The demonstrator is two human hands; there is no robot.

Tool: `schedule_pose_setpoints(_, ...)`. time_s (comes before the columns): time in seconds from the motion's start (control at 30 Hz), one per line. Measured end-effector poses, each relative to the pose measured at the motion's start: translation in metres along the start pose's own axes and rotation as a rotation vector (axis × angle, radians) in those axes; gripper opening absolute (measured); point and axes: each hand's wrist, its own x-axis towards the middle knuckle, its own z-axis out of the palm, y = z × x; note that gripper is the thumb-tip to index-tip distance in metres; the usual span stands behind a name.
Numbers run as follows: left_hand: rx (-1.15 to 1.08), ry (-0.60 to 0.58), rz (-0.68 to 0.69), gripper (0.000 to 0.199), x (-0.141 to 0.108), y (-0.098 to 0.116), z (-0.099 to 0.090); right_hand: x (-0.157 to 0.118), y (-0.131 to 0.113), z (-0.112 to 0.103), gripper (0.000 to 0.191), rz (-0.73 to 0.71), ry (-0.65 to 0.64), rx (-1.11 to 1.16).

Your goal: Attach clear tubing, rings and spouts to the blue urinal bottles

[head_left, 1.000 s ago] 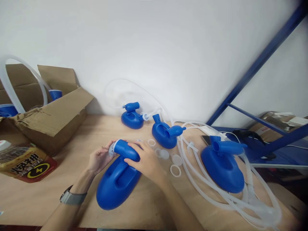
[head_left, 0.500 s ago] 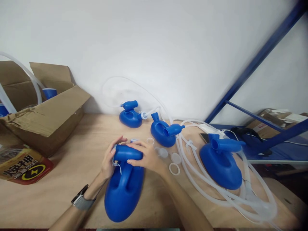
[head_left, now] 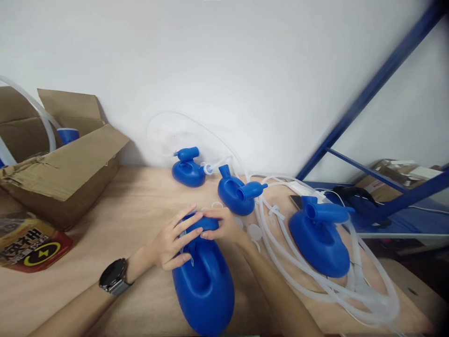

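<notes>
A blue plastic urinal bottle (head_left: 206,304) with a moulded handle lies on the table before me. At its far end is a blue funnel piece (head_left: 207,225), mostly covered by my fingers. My left hand (head_left: 173,241) grips it from the left, fingers laid across it. From the right, my right hand (head_left: 226,227) closes around the same piece, thumb on the near side. A thin clear loop of string or tie (head_left: 191,260) hangs below my left fingers. Whether the funnel piece is seated on the bottle's neck is hidden.
Blue bottles (head_left: 188,173), with funnel pieces and clear hoses (head_left: 291,267), stand behind and to the right. Translucent caps (head_left: 254,231) lie near my right wrist. To the left are an open cardboard box (head_left: 70,178) and a labelled jug (head_left: 33,243). A blue metal frame (head_left: 365,103) rises at right.
The bottle's near end has swung right and towards me. My left hand has moved from the funnel piece's left end to over it, and my right hand has shifted slightly right.
</notes>
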Motion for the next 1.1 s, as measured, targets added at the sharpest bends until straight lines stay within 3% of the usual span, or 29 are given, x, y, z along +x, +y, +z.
schedule_pose_setpoints(0.13,0.06,-0.212,-0.075,0.052,0.009,-0.002,-0.019,0.012,-0.001,-0.005,0.051,-0.013,-0.078,0.159)
schedule_pose_setpoints(0.23,0.157,-0.229,-0.127,0.046,0.005,0.004,-0.033,0.018,-0.006,-0.006,0.052,0.003,-0.134,0.128)
schedule_pose_setpoints(0.3,0.308,-0.162,-0.064,0.047,-0.005,0.015,-0.038,0.02,-0.009,-0.006,0.054,0.055,-0.127,0.118)
schedule_pose_setpoints(0.4,0.571,0.061,-0.017,0.055,-0.026,0.041,-0.032,0.019,-0.007,-0.006,0.053,0.118,-0.045,0.114)
schedule_pose_setpoints(0.47,0.587,0.183,-0.162,0.045,-0.035,0.062,-0.019,0.017,-0.004,-0.006,0.052,0.125,-0.006,0.117)
schedule_pose_setpoints(0.6,0.372,0.256,-0.507,0.021,-0.03,0.093,0.014,0.014,-0.001,-0.003,0.049,0.113,0.036,0.106)
schedule_pose_setpoints(0.77,0.256,0.352,-0.85,0.021,-0.018,0.097,0.034,0.007,-0.005,0.002,0.049,0.081,0.061,0.047)
schedule_pose_setpoints(0.97,0.351,0.495,-0.891,0.023,-0.029,0.093,0.037,0.003,-0.003,0.005,0.048,0.103,0.139,0.011)
schedule_pose_setpoints(1.1,0.306,0.495,-0.931,0.025,-0.03,0.091,0.038,-0.001,-0.005,0.011,0.048,0.096,0.187,-0.026)
